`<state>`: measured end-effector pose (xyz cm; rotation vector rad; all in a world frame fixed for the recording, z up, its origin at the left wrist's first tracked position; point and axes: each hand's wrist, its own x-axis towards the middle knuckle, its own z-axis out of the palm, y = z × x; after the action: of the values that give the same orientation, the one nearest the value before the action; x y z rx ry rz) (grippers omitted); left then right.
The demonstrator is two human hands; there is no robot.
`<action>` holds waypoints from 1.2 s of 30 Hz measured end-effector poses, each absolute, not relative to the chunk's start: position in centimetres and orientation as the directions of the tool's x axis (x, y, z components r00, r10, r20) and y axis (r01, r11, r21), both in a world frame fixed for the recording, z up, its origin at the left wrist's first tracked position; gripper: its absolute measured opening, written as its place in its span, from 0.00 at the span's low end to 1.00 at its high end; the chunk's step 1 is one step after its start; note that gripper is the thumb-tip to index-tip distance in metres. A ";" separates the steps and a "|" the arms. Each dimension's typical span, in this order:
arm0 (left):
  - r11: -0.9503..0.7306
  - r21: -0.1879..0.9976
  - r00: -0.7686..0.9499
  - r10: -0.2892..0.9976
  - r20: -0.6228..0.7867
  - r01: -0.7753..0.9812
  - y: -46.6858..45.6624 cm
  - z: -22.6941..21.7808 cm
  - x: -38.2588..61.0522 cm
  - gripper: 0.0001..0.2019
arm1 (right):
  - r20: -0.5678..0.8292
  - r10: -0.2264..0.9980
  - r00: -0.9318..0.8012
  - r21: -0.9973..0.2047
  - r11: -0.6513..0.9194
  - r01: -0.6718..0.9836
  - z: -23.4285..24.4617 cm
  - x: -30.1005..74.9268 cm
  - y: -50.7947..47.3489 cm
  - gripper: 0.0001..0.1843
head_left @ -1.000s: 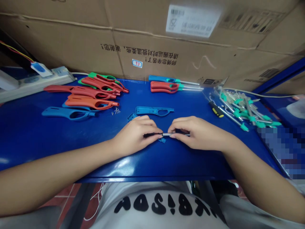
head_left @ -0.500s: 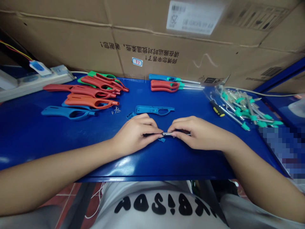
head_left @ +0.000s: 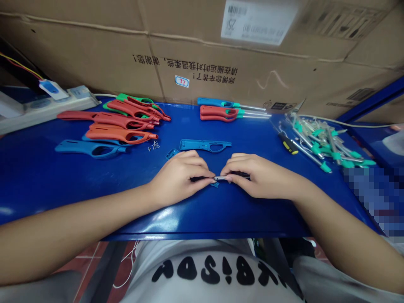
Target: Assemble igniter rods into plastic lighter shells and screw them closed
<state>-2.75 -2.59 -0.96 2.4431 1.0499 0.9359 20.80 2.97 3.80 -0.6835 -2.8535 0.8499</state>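
Note:
My left hand (head_left: pixel 183 174) is closed in a pinch at the left end of a short metal tube (head_left: pixel 220 178). Thumb and fingers of my right hand (head_left: pixel 252 174) grip the same tube from the right, and the rest of it is hidden behind them. Under my left hand lies a blue plastic lighter casing half (head_left: pixel 172 154); its two ends peek out, its middle is covered. Just beyond my hands, another blue casing half (head_left: pixel 205 145) rests with its inner side up.
Red, orange, green and blue casings (head_left: pixel 123 132) are piled at left, near small screws (head_left: pixel 154 145). Lighters with metal barrels (head_left: pixel 219 113) lie at the back. On the right are a screwdriver (head_left: pixel 288 144) and green-tipped barrels (head_left: pixel 334 147). A cardboard box (head_left: pixel 104 50) walls the back; a power strip (head_left: pixel 47 107) sits left.
Both hands have shifted very slightly to the left with the tube between them. The blue casing end below my left fingertips shows at a slightly different angle. Nothing has been let go.

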 end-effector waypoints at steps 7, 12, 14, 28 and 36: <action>-0.639 0.453 0.485 0.768 0.418 0.622 -2.6 -0.8 -2.8 0.03 | -0.073 0.474 -0.878 -0.558 0.710 0.430 3.8 20.8 2.6 0.09; -0.644 0.477 0.509 0.765 0.394 0.598 -2.5 -0.6 -2.9 0.04 | -0.077 0.490 -0.868 -0.566 0.695 0.443 3.5 20.7 2.6 0.08; -0.657 0.482 0.530 0.753 0.390 0.579 -2.5 -0.5 -3.1 0.05 | -0.067 0.494 -0.867 -0.571 0.693 0.439 3.4 20.7 2.7 0.08; -0.691 0.529 0.599 0.710 0.370 0.493 -1.9 -0.6 -3.6 0.10 | -0.030 0.520 -0.853 -0.499 0.732 0.464 2.9 20.8 2.9 0.06; -0.703 0.518 0.615 0.697 0.368 0.487 -1.4 -1.0 -4.0 0.09 | -0.034 0.521 -0.853 -0.503 0.729 0.465 2.9 20.8 2.9 0.06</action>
<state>-3.96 -1.42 -1.02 2.4738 0.9481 0.7912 20.83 2.86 2.86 -0.8063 -2.8184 0.7755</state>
